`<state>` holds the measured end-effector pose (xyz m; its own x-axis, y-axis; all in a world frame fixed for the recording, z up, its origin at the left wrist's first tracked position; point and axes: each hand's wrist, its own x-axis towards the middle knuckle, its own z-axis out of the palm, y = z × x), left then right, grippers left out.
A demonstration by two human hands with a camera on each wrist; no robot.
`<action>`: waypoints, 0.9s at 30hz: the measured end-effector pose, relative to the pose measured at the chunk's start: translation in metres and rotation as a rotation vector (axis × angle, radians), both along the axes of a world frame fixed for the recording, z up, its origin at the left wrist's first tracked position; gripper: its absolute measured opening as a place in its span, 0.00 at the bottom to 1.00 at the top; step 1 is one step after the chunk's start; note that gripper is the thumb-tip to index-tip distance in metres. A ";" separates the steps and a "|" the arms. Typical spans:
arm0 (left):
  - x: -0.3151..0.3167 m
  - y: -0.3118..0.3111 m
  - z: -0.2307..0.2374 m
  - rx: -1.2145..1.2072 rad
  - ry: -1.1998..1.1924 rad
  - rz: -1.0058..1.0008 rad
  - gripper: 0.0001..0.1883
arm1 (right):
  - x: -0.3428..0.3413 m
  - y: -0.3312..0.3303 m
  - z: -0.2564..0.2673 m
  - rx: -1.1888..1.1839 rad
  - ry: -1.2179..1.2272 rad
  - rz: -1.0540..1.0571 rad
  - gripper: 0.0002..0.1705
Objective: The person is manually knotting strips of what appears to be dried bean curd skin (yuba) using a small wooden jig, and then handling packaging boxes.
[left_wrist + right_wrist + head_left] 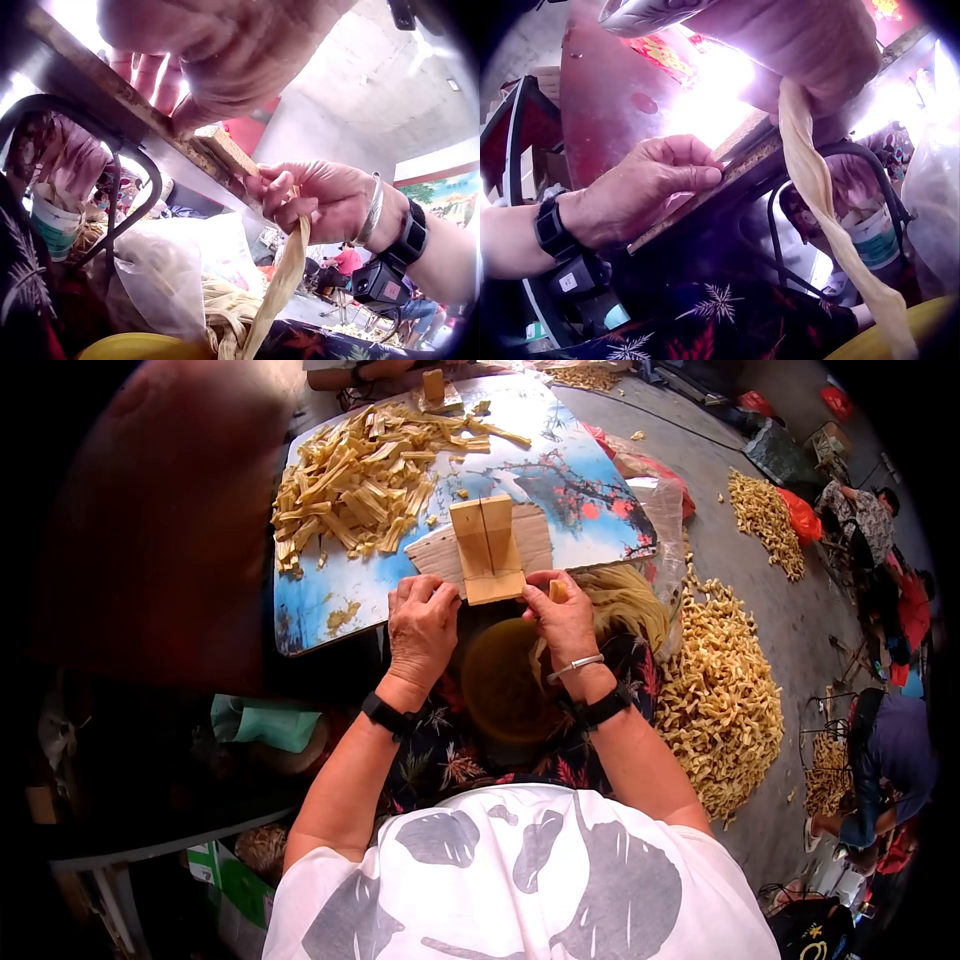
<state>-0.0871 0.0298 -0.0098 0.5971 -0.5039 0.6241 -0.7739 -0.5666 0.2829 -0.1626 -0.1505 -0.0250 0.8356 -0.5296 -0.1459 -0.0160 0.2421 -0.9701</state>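
Note:
A wooden block stand [495, 588], with two upright slats split by a narrow gap, sits on a piece of cardboard [436, 558] at the table's near edge. My right hand [562, 622] is at the stand's right corner, its curled fingers gripping a long pale yellow strip [821, 195] like bean curd skin. The strip hangs down past the table edge toward a yellow basin [142, 348]. At the stand's left, my left hand [424, 622] has its thumb and forefinger close together at the board's edge; I cannot tell whether it pinches anything.
A heap of short yellow pieces [350, 490] covers the painted table's [590, 470] left back. Loose strips [628, 600] lie in plastic at my right. A large pile of knotted pieces [722, 700] is on the floor, and people [890, 750] sit farther right.

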 end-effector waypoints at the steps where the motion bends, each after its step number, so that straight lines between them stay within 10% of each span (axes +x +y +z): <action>1: 0.001 0.000 -0.001 -0.010 -0.002 -0.008 0.08 | -0.001 0.000 -0.002 -0.011 -0.015 0.011 0.08; 27: -0.015 0.010 0.002 -0.155 -0.032 -0.087 0.05 | -0.033 -0.009 -0.004 -0.086 0.087 0.002 0.13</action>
<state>-0.1021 0.0396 -0.0077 0.5338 -0.4491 0.7165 -0.8283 -0.4484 0.3360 -0.1957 -0.1598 -0.0288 0.8229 -0.5414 -0.1722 -0.1017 0.1578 -0.9822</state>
